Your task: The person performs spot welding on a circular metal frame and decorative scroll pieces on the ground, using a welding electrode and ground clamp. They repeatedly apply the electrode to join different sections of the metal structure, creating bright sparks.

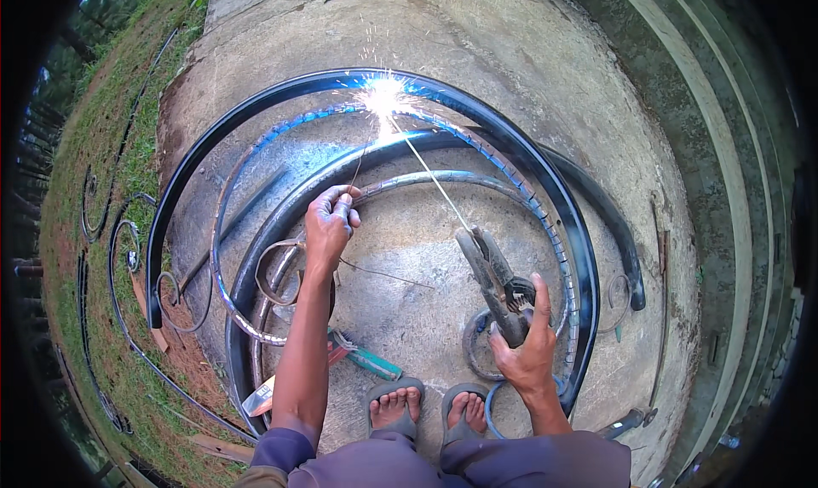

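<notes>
One electrode holder [497,299] is gripped in the right hand [524,353] and wire [361,157] in the left hand [331,220], while the black tube [294,88] reaching near the slab's [545,28] left edge is seemingly being welded, steadiness needed next.

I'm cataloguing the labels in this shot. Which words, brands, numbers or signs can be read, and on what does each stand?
None can be quoted reliably.
White and orange pack at lower left: bluish print, too small to read with certainty.
Green handle: no readable text.
Welding clamp in the right hand: no readable text.
Black curved bar: no readable text.
</notes>
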Motion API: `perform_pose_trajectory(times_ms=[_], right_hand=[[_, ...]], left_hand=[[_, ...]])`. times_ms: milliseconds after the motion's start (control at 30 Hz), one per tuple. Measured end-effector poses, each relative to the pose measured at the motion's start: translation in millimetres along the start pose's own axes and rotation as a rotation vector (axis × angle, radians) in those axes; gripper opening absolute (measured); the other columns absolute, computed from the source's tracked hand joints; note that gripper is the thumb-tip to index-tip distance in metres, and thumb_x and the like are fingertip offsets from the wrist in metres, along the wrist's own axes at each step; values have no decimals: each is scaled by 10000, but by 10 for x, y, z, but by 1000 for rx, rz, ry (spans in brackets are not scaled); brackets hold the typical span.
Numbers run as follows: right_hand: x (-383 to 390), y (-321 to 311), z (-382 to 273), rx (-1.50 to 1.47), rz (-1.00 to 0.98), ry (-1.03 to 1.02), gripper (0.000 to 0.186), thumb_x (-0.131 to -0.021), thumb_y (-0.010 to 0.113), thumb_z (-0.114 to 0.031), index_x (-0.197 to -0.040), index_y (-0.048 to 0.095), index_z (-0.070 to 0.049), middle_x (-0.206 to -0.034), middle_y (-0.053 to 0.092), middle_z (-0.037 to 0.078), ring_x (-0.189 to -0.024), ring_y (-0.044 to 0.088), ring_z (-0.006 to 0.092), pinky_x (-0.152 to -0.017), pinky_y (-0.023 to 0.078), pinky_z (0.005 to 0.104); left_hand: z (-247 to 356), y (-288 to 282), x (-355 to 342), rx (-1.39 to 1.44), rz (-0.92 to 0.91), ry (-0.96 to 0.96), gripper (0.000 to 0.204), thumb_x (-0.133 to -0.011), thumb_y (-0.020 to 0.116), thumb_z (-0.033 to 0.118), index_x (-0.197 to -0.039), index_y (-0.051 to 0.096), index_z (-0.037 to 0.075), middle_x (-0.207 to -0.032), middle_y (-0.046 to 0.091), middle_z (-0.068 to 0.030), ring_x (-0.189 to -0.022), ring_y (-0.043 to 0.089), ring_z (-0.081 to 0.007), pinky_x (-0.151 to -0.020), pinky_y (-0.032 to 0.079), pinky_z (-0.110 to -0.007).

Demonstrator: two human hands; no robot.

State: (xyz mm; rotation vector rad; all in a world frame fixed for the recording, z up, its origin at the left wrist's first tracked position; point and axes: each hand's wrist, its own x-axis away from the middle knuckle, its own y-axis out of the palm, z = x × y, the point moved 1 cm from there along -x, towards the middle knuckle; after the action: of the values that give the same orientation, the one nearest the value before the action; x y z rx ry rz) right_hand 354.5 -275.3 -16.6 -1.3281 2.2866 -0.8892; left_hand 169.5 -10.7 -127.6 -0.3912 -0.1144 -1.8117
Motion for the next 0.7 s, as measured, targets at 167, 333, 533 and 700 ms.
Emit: perform_pose_trajectory(times_ms=[167,333,533,700], right_hand=[[15,8,38,-54,-14,72,939,-770,697,58,-1556,195,-48,-1123,683,259,-1007,724,344,-842,588,380],[-21,41,47,-27,35,-2,936,-770,718,33,-1556,217,-43,-1013,700,219,-896,734,282,-750,574,346],[9,30,36,-47,-28,81,953,-763,705,58,-1558,189,-49,-1113,687,255,-1005,723,352,-848,587,387],[13,27,13,-33,-18,74,958,-759,711,58,-1557,190,-44,-1111,688,250,-1003,724,348,-848,584,388]], left_hand=[[9,5,0,-11,-6,3,203,-1025,529,135,-1099,683,24,-651,549,11,-498,403,-37,-449,305,-214],[38,17,11,-17,-2,-2,204,-1027,527,135,-1100,681,24,-652,549,10,-498,403,-38,-449,302,-218],[28,3,12,1,5,-3,211,-1013,527,119,-1077,703,22,-631,573,6,-517,452,-46,-471,345,-226],[54,9,16,-25,10,-13,210,-1016,522,118,-1078,705,36,-631,572,11,-519,451,-41,-470,341,-225]])
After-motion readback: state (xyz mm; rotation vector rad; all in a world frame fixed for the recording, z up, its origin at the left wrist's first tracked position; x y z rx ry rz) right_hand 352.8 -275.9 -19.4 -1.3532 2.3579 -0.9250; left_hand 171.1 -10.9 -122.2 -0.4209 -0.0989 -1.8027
